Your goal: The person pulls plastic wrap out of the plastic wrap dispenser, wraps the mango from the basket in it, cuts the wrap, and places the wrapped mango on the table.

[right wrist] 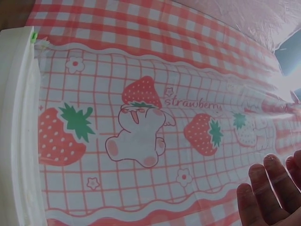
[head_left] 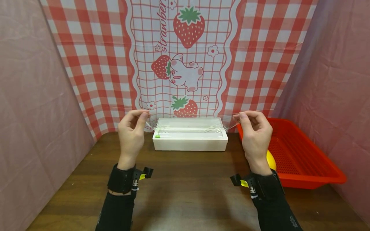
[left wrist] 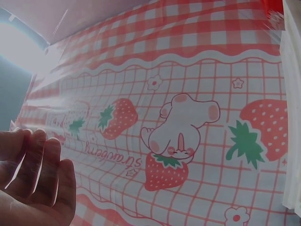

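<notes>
With the thumb and fingers of my left hand (head_left: pixel 131 136) I pinch one corner of the clear film (head_left: pixel 214 129), up and to the left of the white box (head_left: pixel 189 145); my right hand (head_left: pixel 255 138) pinches the other corner, up and to the right of that box. The film hangs stretched between my hands and seems to run down into the box, creased near both its ends. The box rests on the counter (head_left: pixel 188 192), with a green piece (head_left: pixel 157 136) at its left end. To the right of the box sits a red basket (head_left: pixel 313 178); a yellow thing (head_left: pixel 270 159) there is partly hidden by my wrist.

I judge this step to be drawing out a length of film. Next, I think, I need even tension and both corners kept apart so it doesn't cling to itself, then a cut at the box, perhaps with that green piece.
</notes>
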The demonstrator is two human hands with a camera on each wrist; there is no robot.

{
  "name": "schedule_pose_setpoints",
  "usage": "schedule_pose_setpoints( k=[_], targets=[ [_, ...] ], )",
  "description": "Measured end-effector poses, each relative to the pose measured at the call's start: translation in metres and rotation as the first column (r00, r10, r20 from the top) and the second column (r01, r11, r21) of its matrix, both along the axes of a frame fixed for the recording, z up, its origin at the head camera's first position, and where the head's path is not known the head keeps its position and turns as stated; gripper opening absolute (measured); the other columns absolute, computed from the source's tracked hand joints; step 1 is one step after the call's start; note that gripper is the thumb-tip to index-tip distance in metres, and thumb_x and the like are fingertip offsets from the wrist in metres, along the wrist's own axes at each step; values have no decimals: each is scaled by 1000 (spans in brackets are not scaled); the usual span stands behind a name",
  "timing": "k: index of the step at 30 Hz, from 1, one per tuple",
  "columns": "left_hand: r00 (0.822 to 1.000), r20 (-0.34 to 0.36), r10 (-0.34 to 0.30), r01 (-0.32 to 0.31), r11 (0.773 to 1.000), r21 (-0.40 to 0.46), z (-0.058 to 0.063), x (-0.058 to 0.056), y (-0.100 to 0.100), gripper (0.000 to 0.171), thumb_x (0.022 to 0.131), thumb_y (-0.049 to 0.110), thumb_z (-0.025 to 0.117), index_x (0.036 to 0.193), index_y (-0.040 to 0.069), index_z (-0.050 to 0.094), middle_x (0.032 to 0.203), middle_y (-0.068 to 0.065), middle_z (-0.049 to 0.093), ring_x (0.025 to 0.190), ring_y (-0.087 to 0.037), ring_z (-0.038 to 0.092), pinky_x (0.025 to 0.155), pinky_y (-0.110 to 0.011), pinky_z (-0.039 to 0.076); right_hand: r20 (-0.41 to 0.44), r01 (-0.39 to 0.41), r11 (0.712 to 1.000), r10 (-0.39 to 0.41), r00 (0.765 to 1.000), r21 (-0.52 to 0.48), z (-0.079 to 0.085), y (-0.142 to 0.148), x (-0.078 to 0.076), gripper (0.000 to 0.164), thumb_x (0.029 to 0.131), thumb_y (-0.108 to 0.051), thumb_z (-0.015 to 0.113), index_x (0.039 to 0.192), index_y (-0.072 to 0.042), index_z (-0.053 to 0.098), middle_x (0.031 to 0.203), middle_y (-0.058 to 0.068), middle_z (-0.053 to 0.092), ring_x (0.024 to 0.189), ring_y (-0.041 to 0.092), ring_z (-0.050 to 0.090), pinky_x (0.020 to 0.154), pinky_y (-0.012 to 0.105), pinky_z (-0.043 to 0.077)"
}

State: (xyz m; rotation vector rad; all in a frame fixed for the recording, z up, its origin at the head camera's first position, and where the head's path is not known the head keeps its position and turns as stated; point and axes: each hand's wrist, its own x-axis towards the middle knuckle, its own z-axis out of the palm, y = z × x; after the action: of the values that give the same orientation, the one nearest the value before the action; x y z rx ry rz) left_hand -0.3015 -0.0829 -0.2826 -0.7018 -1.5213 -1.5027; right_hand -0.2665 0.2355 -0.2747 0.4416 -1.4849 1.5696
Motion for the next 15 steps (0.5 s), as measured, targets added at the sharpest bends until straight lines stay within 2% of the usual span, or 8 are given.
schedule_pose_setpoints(
  k=[5, 15],
  targets=[
    [1000, -1, -2, 2, 1000, 5, 1, 2, 0, 10, 97, -7, 62, 104, -11, 68, 97, -18, 69, 87, -14, 65, 71, -22, 47, -25, -22, 1000, 22, 999, -11, 1, 0, 0, 18, 97, 1, 63, 104, 17, 62, 92, 7, 73, 87, 22, 68, 85, 25, 55],
    [1000, -12, -1, 1, 1000, 2, 1, 3, -2, 13, 99, -1, 63, 105, -11, 67, 98, -14, 71, 91, -16, 66, 75, -23, 49, -30, 16, 1000, -15, 999, 25, 3, -1, 6, 20, 98, -3, 64, 104, 16, 63, 92, 7, 74, 87, 21, 68, 84, 27, 55]
  ],
)
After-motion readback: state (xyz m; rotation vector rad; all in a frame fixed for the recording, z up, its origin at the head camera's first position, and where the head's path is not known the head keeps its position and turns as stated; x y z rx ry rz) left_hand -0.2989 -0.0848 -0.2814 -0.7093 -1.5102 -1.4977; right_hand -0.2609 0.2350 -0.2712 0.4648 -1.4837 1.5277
